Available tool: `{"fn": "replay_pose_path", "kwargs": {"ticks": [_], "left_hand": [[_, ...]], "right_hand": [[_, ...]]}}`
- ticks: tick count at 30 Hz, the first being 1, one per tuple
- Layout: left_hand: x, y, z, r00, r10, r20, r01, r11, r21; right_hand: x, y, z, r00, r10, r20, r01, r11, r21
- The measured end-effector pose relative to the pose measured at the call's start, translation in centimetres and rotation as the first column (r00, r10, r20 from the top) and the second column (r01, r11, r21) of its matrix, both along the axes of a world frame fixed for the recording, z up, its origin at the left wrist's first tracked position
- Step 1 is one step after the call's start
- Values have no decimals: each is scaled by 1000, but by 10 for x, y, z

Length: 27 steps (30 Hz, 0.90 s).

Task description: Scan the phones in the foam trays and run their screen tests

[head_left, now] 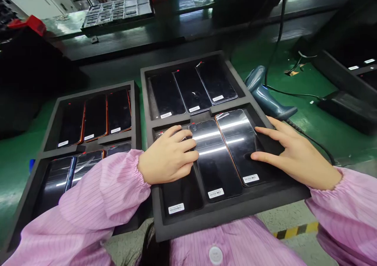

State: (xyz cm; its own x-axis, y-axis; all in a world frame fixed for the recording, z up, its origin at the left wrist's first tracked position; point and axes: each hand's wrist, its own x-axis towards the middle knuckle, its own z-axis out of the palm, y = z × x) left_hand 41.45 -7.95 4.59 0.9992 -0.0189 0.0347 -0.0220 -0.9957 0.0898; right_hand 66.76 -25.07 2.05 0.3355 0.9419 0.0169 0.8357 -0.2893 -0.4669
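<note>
Head view: three phones lie flat, side by side, in the near compartment of a dark tray [229, 211], the left phone [182, 191], the middle phone [219, 167] and the right phone [243, 162] all with their labels, such as the middle one's label [216, 193], at the end nearest the person, which probably lets the print be read without lifting anything. The left hand [169, 154] reaches over the upper part of the left phone, fingers loosely curled and close together, their tips by the middle phone; I cannot tell whether it pinches anything, since the palm side is hidden. The right hand [297, 152] has thumb and forefinger spread apart at the right phone's outer side, the thumb over the screen, touching or just above it; this grip-like shape would suit steadying or squaring the phone by its edge. A raised divider [232, 104] separates these from the upper phones [193, 89], and the tray's walls seem meant to stop the phones sliding. Beside it stands a second tray [135, 112], likewise loaded with phones in two compartments. A handheld scanner [269, 97] lies on the green bench [17, 140] just beyond the right hand, apparently parked within easy reach.
</note>
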Motion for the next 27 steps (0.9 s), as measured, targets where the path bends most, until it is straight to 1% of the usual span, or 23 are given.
{"fn": "replay_pose_path", "kwargs": {"ticks": [2, 4, 7, 9, 11, 14, 17, 19, 23, 27], "left_hand": [[-1, 1, 0, 1000, -6, 14, 6, 1000, -18], [-4, 3, 2, 999, -3, 45, 6, 998, -64], [-6, 5, 7, 996, 30, 89, -16, 989, -150], [-1, 5, 11, 997, 39, 70, -27, 986, -167], [9, 5, 15, 999, 23, 27, -19, 989, -145], [31, 4, 16, 1000, -3, 13, 5, 996, -84], [49, 5, 11, 998, -42, 39, 44, 998, -46], [54, 6, 5, 996, -76, 49, 78, 995, -57], [55, 7, -3, 996, -77, 47, 81, 993, -88], [55, 7, -4, 995, -92, 32, 95, 990, -104]], "right_hand": [[0, -1, -1, 999, 23, 37, -24, 1000, 14], [-1, -1, 1, 994, 64, 89, -68, 997, 45], [-4, 4, 9, 968, 187, 167, -199, 978, 58], [-7, 13, 17, 931, 297, 213, -310, 950, 31], [-11, 28, 23, 878, 400, 261, -418, 908, 14], [-17, 54, 24, 799, 504, 327, -528, 849, -17], [-20, 73, 19, 752, 540, 378, -548, 831, -97], [-21, 77, 18, 737, 532, 417, -536, 836, -120], [-23, 75, 24, 744, 486, 459, -493, 862, -114], [-23, 71, 31, 765, 451, 459, -461, 882, -99]]}}
